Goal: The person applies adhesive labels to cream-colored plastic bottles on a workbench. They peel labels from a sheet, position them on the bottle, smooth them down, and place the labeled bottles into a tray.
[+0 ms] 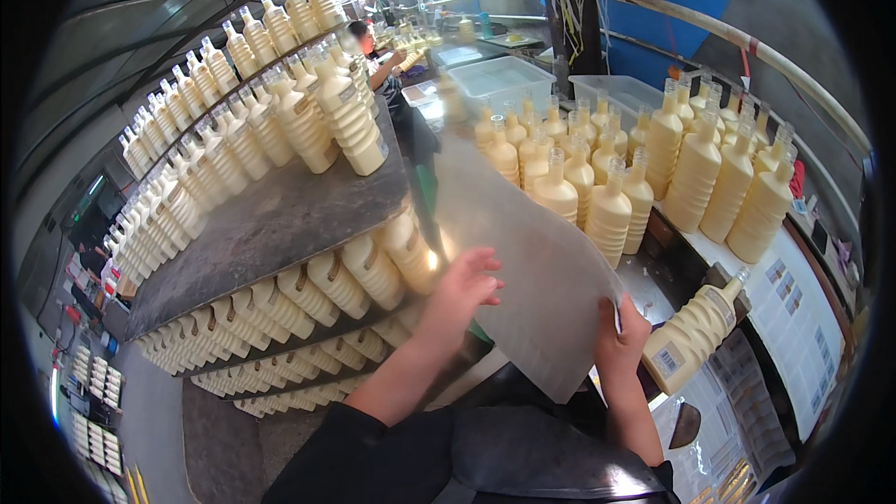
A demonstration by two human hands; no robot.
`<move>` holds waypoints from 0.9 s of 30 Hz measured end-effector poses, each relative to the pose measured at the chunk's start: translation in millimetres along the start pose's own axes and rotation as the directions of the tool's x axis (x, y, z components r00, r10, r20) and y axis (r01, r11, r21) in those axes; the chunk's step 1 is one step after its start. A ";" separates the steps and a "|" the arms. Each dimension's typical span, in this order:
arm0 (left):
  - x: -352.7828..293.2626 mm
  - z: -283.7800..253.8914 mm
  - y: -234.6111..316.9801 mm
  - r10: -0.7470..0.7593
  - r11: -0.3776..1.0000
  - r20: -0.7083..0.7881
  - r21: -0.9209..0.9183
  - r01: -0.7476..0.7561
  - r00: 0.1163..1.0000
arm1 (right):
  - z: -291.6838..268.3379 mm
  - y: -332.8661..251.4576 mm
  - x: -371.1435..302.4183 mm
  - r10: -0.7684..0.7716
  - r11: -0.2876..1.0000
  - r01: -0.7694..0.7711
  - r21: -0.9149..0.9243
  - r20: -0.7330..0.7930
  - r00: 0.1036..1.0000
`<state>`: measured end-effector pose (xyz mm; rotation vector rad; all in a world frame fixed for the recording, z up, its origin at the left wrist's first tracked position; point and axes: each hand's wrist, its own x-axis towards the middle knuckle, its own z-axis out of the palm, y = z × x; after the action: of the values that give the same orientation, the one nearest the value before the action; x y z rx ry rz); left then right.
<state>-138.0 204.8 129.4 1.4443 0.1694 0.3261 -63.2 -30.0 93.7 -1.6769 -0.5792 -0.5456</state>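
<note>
A large grey, slightly see-through flexible sheet (pixel 532 261) hangs in a curve in front of me. My right hand (pixel 621 334) pinches its right edge between thumb and fingers. My left hand (pixel 467 282) is at the sheet's left side, its fingers apart and slightly blurred. I cannot tell whether those fingers touch the sheet. Just right of my right hand, a cream ribbed bottle (pixel 693 334) with a clear neck lies tilted, a small label on its base end. Behind the sheet stand several cream bottles (pixel 555 189), close together and upright.
At left, a dark multi-level rack (pixel 271 210) carries rows of cream bottles. Taller bottles (pixel 700 177) crowd the bench at right, beside printed label sheets (pixel 798 327). Clear plastic tubs (pixel 504 82) sit farther back. Another person (pixel 378 61) works beyond the rack.
</note>
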 end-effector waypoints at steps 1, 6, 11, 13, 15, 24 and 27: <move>-0.3 -9.2 -4.7 -0.007 1.000 -0.043 0.002 0.007 0.999 | 0.9 1.0 0.8 0.037 0.999 -0.037 0.005 0.000 0.999; -1.2 -56.7 -49.8 -0.285 0.948 0.128 0.187 0.259 0.950 | -8.0 4.1 1.8 0.007 0.998 -0.009 -0.061 -0.025 1.000; -33.6 -83.0 -163.8 -0.715 0.689 0.098 0.266 0.674 0.693 | -33.8 0.3 -1.6 0.168 0.985 -0.165 0.043 -0.094 0.981; -40.7 -99.7 -212.9 -0.790 0.608 -0.056 -0.207 0.766 0.611 | -37.4 -1.3 -3.7 0.152 0.988 -0.152 0.006 -0.106 0.983; -30.3 -112.0 -252.8 -0.682 0.731 -0.076 -0.115 0.673 0.728 | -36.1 -2.5 -6.2 0.118 0.993 -0.116 0.021 -0.132 0.984; 41.3 -88.1 -301.1 -0.634 0.756 -0.317 -0.058 0.653 0.706 | -36.5 -12.1 -12.4 0.032 0.993 -0.041 -0.111 -0.084 0.996; 50.4 -86.3 -314.4 -0.624 0.767 -0.332 -0.088 0.635 0.708 | -35.1 -14.6 -10.5 0.109 0.992 -0.116 -0.057 -0.107 0.988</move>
<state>-80.3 273.4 -188.0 1.2607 0.9453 -0.0006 -82.1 -63.2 103.9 -1.7182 -0.3929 -0.5699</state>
